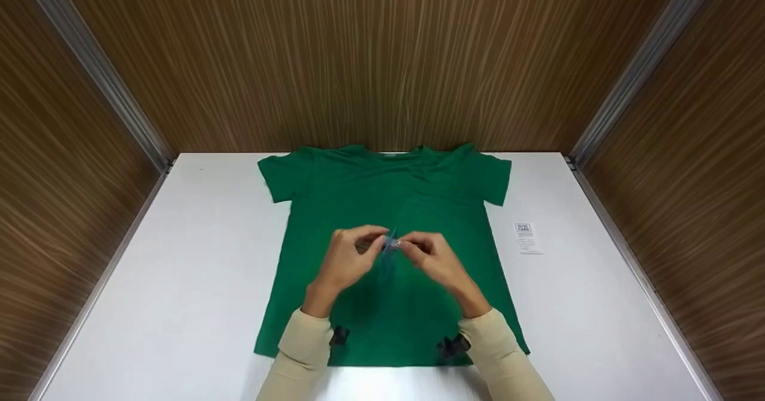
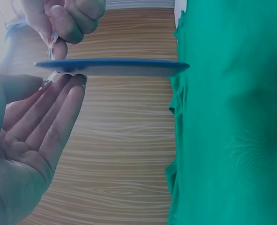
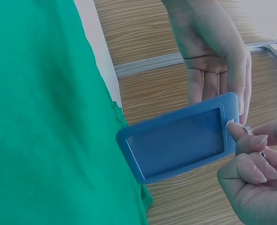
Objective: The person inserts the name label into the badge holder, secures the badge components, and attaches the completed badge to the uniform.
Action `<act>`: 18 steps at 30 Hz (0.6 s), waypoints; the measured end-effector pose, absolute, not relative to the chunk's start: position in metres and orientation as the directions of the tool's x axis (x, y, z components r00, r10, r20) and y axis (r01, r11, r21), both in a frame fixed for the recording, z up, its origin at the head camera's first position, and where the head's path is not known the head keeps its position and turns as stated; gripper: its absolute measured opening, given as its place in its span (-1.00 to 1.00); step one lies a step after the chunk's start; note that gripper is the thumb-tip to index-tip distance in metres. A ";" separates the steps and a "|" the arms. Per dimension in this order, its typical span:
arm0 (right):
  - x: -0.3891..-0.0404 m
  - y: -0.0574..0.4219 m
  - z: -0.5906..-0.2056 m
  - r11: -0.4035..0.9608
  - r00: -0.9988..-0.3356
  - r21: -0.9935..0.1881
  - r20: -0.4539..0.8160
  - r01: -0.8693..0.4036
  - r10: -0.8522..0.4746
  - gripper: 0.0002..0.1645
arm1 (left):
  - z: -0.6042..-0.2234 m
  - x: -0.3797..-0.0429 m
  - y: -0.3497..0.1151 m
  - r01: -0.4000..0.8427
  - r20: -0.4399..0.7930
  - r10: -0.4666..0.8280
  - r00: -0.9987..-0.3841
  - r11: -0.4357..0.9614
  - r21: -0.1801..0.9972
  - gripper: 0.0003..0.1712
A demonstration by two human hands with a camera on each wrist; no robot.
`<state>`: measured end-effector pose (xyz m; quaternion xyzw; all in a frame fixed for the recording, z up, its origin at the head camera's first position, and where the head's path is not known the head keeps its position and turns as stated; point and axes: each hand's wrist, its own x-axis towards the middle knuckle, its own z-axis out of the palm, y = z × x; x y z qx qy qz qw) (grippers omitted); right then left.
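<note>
A blue badge holder [image 3: 178,140] with a clear window hangs between my two hands above a green T-shirt [image 1: 382,204]. In the left wrist view the holder [image 2: 115,67] is seen edge-on. My left hand [image 1: 346,254] pinches a clear piece of the badge clip [image 2: 48,80] between thumb and fingertips, on one side of the holder's slotted end. On the other side, my right hand [image 1: 433,260] pinches the clip's small metal part [image 3: 247,130], its other fingers curled in. Part of the clip is hidden by the fingers and the holder.
The T-shirt lies spread flat on a white table [image 1: 197,269], neck toward the back wall [image 1: 370,60]. A white printed card [image 1: 527,238] lies right of the shirt. Wood-grain panels with metal edge strips enclose the back and sides.
</note>
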<state>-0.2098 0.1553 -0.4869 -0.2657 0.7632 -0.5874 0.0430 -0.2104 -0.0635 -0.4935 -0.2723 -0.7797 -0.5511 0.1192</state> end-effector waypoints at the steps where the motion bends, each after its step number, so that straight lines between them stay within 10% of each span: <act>1: -0.210 0.155 -0.487 0.175 -0.858 -0.919 0.244 -0.354 -0.453 -0.67 | -0.493 -0.211 -0.064 0.554 0.484 0.294 -0.825 0.242 0.797 -0.75; 18: -0.210 0.162 -0.482 0.123 -0.868 -0.935 0.254 -0.334 -0.426 -0.66 | -0.498 -0.216 -0.070 0.448 0.317 0.469 -0.824 0.199 0.871 -0.37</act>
